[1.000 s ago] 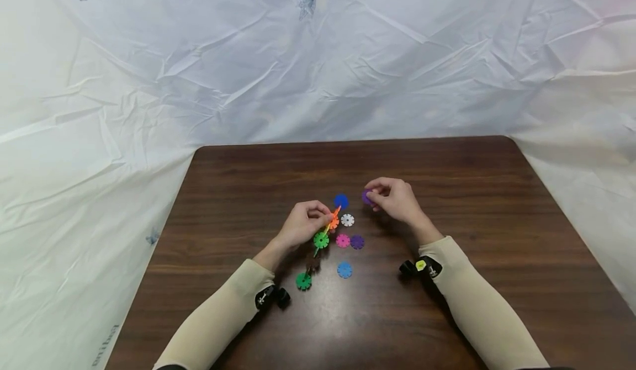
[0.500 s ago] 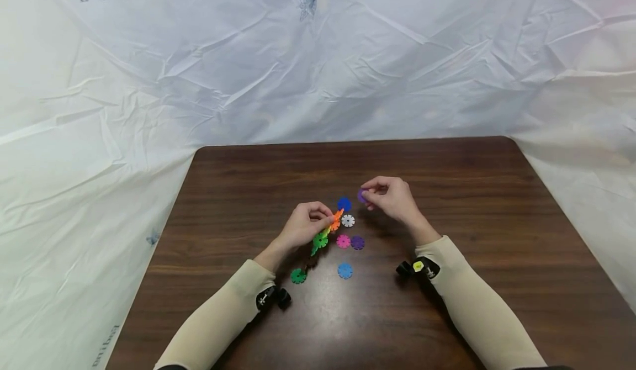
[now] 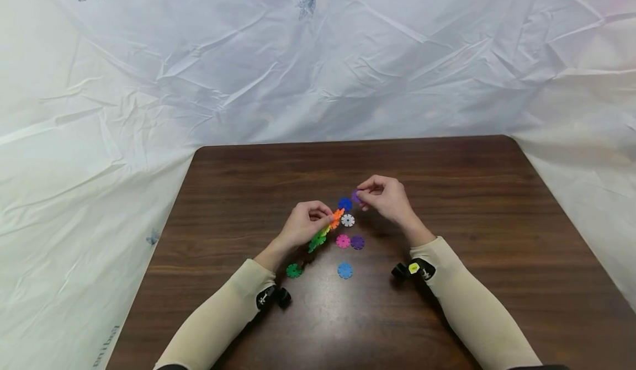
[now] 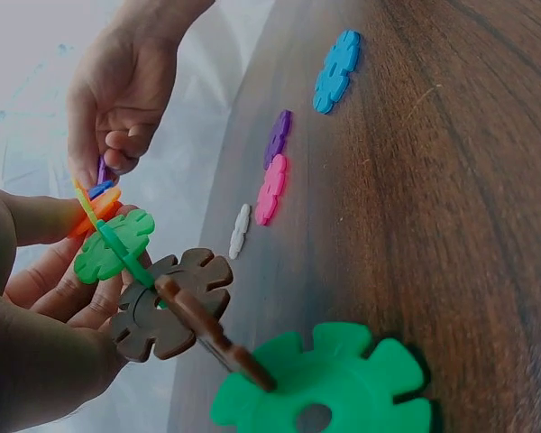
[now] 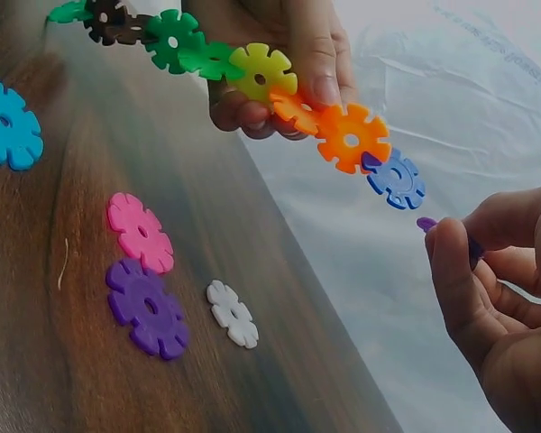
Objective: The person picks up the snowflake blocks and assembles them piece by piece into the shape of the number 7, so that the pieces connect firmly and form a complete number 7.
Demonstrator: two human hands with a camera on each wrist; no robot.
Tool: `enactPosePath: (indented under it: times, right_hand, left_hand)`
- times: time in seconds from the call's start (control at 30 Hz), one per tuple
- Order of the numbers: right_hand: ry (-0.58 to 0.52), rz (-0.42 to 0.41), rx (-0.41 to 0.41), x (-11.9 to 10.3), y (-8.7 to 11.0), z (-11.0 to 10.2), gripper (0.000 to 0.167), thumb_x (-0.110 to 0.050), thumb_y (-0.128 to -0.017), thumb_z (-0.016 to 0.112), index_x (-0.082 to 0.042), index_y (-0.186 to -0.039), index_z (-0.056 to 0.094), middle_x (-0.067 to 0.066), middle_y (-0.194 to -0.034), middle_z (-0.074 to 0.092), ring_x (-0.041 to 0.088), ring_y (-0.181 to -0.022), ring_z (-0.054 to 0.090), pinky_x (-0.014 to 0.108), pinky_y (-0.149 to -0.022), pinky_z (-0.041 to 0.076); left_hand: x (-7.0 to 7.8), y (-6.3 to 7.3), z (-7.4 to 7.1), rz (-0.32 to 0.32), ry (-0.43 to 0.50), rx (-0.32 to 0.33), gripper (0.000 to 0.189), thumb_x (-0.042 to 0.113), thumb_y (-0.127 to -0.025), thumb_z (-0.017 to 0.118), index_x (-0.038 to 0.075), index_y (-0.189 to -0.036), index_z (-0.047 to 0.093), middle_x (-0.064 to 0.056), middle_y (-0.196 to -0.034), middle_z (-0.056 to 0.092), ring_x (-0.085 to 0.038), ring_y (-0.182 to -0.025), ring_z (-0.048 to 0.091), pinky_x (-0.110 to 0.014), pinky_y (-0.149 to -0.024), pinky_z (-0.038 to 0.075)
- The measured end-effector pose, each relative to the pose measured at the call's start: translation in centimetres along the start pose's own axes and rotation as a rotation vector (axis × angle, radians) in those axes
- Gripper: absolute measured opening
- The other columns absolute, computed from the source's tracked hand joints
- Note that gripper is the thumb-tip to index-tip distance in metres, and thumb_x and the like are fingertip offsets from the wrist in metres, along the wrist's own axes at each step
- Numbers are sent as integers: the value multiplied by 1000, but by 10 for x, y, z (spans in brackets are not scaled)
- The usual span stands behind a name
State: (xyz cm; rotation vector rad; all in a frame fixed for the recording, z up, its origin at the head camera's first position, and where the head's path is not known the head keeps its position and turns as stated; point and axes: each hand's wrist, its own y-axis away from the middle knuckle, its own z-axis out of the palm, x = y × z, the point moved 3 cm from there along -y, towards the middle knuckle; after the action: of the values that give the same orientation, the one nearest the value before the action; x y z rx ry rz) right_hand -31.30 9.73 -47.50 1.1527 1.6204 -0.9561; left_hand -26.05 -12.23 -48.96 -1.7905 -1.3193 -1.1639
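Left hand (image 3: 305, 221) is pinching a multicoloured chain of notched plastic discs (image 5: 212, 61) at its orange part, right hand (image 3: 390, 199) is pinching a purple notched plastic disc (image 3: 355, 195) above the brown wood-grain bench (image 3: 472, 221), just right of the chain's blue far end (image 3: 345, 204), slots likely needing crosswise alignment.

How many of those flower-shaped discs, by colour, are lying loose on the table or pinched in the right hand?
Purple: 2 (loose purple disc, held purple disc in the right hand)
Pink disc: 1
White disc: 1
Light blue disc: 1
Total: 5
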Motion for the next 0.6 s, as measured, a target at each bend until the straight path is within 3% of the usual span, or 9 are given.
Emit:
enactPosePath:
  times: [0.23, 0.6]
  right_hand:
    - [-7, -9, 1, 1, -1, 2, 13, -10, -89, 71, -1, -98, 70, 16, -83, 71, 19, -61, 69, 46, -63, 58]
    - [-41, -4, -12, -2, 0, 4, 15, -9, -89, 71, 2, -99, 69, 20, -85, 71, 19, -60, 69, 52, -66, 57]
  left_hand:
    - [0, 1, 0, 5, -6, 1, 16, 19, -93, 68, 5, -100, 70, -12, -95, 71, -18, -82, 66, -28, -68, 52]
    - [2, -1, 1, -21, -49, 41, 6, 18, -92, 69, 12, -92, 71, -2, -87, 70, -13, -76, 64, -28, -68, 54]
